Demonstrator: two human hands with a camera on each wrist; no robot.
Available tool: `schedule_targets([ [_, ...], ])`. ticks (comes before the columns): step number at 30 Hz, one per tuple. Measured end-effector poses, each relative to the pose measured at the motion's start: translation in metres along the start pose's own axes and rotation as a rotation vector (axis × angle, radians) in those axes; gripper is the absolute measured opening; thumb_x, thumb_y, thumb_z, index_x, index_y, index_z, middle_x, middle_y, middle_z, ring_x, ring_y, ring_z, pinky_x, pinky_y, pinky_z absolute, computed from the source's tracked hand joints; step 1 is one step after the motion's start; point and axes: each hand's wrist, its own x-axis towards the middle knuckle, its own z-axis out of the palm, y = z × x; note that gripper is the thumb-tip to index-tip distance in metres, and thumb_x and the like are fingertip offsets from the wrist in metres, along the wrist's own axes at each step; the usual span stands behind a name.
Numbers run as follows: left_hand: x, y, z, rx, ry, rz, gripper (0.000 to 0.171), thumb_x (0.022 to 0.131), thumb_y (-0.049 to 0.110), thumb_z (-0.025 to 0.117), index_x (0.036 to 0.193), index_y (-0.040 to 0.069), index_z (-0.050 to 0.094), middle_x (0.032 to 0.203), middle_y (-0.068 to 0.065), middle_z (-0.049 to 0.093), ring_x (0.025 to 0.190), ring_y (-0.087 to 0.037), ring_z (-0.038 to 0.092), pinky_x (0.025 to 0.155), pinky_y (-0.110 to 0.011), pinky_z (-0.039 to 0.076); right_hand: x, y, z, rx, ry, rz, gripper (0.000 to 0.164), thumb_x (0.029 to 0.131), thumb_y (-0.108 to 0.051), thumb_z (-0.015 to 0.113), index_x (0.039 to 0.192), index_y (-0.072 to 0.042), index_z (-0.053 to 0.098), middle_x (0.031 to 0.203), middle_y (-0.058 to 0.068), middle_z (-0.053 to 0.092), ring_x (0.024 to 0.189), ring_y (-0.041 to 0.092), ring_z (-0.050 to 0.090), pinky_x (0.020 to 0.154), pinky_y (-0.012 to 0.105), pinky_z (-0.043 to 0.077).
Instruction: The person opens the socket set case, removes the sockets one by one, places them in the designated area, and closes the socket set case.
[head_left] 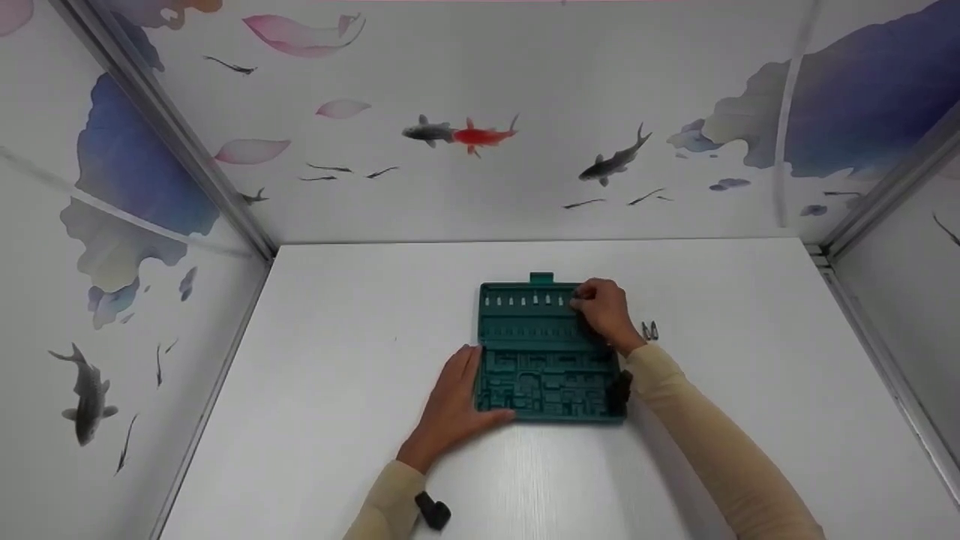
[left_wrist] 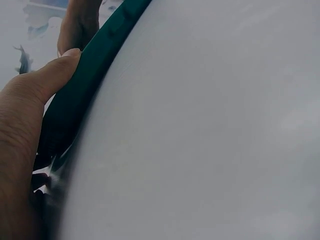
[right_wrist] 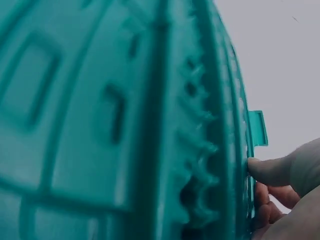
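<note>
An open green plastic bit case (head_left: 529,384) lies on the white table, its lid side away from me. A row of small silver bits (head_left: 523,301) stands in slots near its far edge. My left hand (head_left: 450,405) holds the near left corner, fingers along the side and thumb over the front rim. At the right end of the row, my right hand (head_left: 606,309) pinches a small dark bit (head_left: 576,295), mostly hidden by the fingers. In the right wrist view, thumb and fingertips (right_wrist: 267,170) are right at the case's far edge.
Two loose bits (head_left: 649,331) lie on the table (head_left: 750,360) just right of the case. A latch tab (head_left: 541,277) sticks out from the far edge. Panels printed with fish and petals (head_left: 495,187) enclose the table at the back and sides.
</note>
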Motion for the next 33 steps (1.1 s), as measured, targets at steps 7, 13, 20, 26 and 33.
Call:
schedule_targets([
  [7, 0.000, 0.000, 0.000, 0.011, 0.003, 0.012, 0.127, 0.087, 0.076, 0.080, 0.175, 0.004, 0.023, 0.179, -0.013, 0.029, 0.164, -0.030, 0.028, 0.132, -0.052, 0.030, 0.001, 0.000, -0.030, 0.243, 0.048, 0.064, 0.031, 0.108, -0.010, 0.071, 0.132, 0.009, 0.071, 0.130, 0.022, 0.069, 0.112, 0.021, 0.060, 0.091, 0.027, 0.053],
  [13, 0.002, 0.001, 0.001, 0.010, 0.000, -0.003, 0.126, 0.088, 0.074, 0.081, 0.175, 0.004, 0.024, 0.178, -0.013, 0.030, 0.164, -0.030, 0.028, 0.132, -0.052, 0.030, -0.015, 0.004, -0.055, 0.268, 0.028, 0.059, 0.034, 0.108, -0.018, 0.072, 0.133, 0.006, 0.070, 0.131, 0.021, 0.069, 0.110, 0.020, 0.061, 0.098, 0.041, 0.056],
  [20, 0.001, 0.002, 0.003, 0.004, 0.005, 0.001, 0.125, 0.087, 0.075, 0.080, 0.175, 0.005, 0.025, 0.178, -0.011, 0.031, 0.163, -0.030, 0.030, 0.131, -0.052, 0.031, -0.043, 0.020, -0.079, 0.189, -0.006, 0.120, 0.042, 0.110, -0.025, 0.071, 0.139, 0.005, 0.068, 0.136, 0.020, 0.069, 0.114, 0.023, 0.060, 0.100, 0.037, 0.057],
  [26, 0.001, 0.000, 0.004, -0.010, 0.012, 0.022, 0.126, 0.087, 0.075, 0.081, 0.175, 0.006, 0.024, 0.178, -0.010, 0.031, 0.162, -0.028, 0.031, 0.131, -0.052, 0.032, -0.063, 0.036, -0.097, 0.151, -0.014, 0.121, 0.043, 0.110, -0.025, 0.071, 0.141, 0.004, 0.068, 0.138, 0.021, 0.070, 0.112, 0.021, 0.061, 0.094, 0.023, 0.058],
  [33, 0.001, 0.000, 0.002, 0.001, 0.005, 0.012, 0.127, 0.088, 0.077, 0.079, 0.175, 0.003, 0.023, 0.179, -0.013, 0.029, 0.163, -0.029, 0.029, 0.131, -0.053, 0.032, -0.077, 0.050, -0.110, 0.095, -0.013, 0.125, 0.042, 0.111, -0.024, 0.070, 0.142, 0.004, 0.069, 0.138, 0.023, 0.069, 0.111, 0.022, 0.060, 0.091, 0.026, 0.059],
])
